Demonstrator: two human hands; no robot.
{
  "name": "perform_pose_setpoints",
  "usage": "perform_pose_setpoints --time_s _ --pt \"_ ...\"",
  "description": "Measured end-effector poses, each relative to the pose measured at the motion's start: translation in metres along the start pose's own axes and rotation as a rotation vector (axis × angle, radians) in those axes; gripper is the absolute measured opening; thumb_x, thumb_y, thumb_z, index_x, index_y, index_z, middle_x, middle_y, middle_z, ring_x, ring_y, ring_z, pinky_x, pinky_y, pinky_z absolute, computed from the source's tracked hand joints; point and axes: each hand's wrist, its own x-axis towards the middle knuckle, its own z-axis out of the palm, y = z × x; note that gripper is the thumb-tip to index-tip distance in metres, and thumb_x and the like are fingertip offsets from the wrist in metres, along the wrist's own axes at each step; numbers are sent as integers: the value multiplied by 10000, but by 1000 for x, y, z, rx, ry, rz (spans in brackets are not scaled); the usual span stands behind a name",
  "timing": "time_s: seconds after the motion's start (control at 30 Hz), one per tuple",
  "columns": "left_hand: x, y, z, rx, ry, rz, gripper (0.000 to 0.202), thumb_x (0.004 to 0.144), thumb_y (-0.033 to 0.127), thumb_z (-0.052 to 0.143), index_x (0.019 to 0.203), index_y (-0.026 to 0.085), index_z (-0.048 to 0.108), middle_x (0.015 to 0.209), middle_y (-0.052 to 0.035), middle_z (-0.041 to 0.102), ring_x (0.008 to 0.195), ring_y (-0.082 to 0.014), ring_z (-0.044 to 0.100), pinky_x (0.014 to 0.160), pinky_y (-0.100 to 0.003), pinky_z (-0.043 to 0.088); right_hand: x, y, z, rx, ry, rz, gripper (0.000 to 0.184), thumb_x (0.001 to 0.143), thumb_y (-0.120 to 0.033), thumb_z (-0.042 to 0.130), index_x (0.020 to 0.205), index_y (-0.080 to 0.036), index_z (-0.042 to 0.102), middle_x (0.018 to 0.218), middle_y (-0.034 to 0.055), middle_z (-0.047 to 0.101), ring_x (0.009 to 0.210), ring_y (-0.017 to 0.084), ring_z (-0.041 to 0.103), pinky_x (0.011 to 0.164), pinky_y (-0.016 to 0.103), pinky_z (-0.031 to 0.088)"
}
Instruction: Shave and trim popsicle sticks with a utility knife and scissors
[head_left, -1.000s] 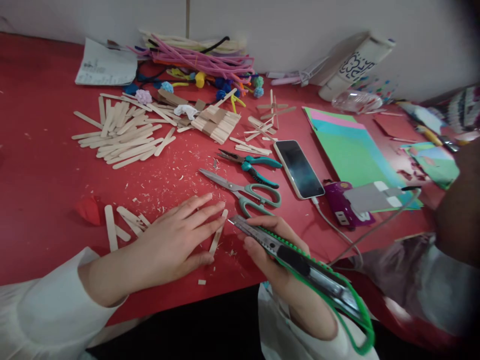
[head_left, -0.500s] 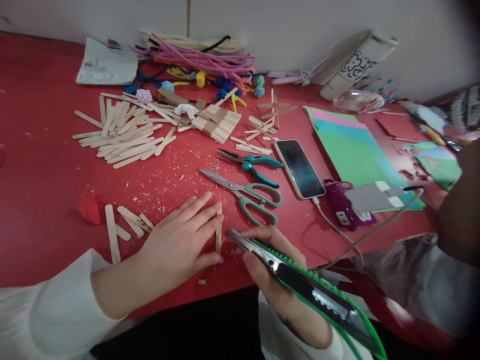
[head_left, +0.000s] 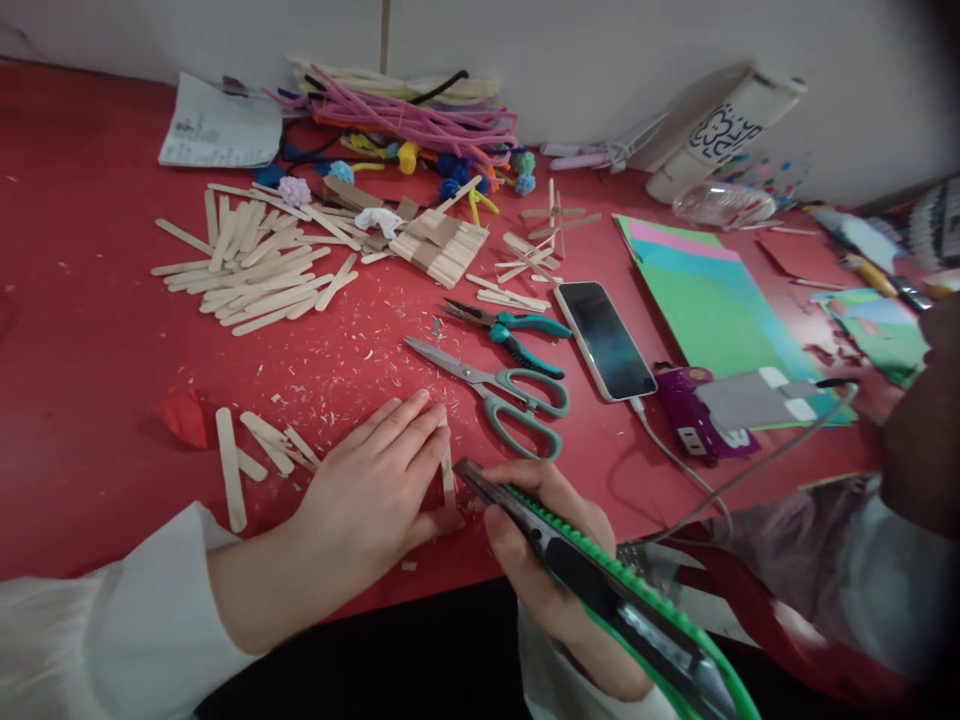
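My left hand (head_left: 375, 490) lies flat on the red table (head_left: 90, 340), fingers together and stretched out, pressing down a wooden craft stick (head_left: 448, 472) that points away from me. My right hand (head_left: 540, 545) is wrapped round a green utility knife (head_left: 600, 580), whose metal tip (head_left: 469, 472) sits right beside the stick's near end. Several short stick pieces (head_left: 255, 455) lie to the left of my left hand. Wood shavings are scattered over the table around both hands.
Grey-green scissors (head_left: 502, 390), teal pliers (head_left: 506, 328) and a cabled phone (head_left: 606, 340) lie just beyond my hands. Further back are a heap of craft sticks (head_left: 247, 265), a glued stick panel (head_left: 439, 245), pipe cleaners (head_left: 412, 115) and coloured paper (head_left: 697, 290). Another person's dark sleeve (head_left: 919, 430) is at right.
The stick under my left fingers has swung from slanted to nearly straight away from me. My right hand with the knife has shifted slightly down and closer to the stick.
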Motion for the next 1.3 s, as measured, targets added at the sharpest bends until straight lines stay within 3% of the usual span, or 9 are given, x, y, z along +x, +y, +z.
perform_pose_setpoints --time_s 0.33,0.5,0.7,0.9,1.1,1.3 --pt "0 2 0 6 2 -9 511 817 442 671 1173 76 641 1324 -158 591 1258 -295 528 1041 -392 443 -3 3 4 -28 -26 -71 156 801 -131 510 918 -231 533 663 -66 640 484 71 604 517 144 488" --pt "0 2 0 5 25 -15 485 904 474 535 1161 79 649 1305 -152 609 1255 -276 532 1036 -379 445 -2 0 5 -38 -54 -89 153 809 -118 488 903 -236 514 658 -59 629 474 84 584 494 171 468" --pt "-2 2 2 42 46 23 417 919 346 520 1182 39 625 1309 -168 603 1249 -301 534 1017 -400 453 5 -8 7 -4 -54 -79 157 794 -84 456 850 -226 492 625 -64 583 449 67 547 461 162 422" --pt "-1 5 0 61 9 -28 353 877 188 514 1196 83 625 1300 -134 617 1206 -272 574 979 -377 474 0 -4 13 5 -51 -104 146 778 -98 474 847 -227 479 627 -59 569 454 75 526 467 177 411" --pt "0 5 0 65 18 -16 332 880 211 548 1167 72 641 1280 -143 629 1190 -277 588 976 -380 485 -1 -2 17 97 -30 16 105 777 -122 495 787 -226 502 580 -70 560 437 72 515 467 169 418" --pt "1 3 1 51 100 31 546 866 525 579 1092 37 671 1248 -181 641 1172 -304 598 971 -392 500 1 11 13 472 -59 377 70 792 -181 507 835 -216 550 590 -41 639 455 113 587 448 203 490"
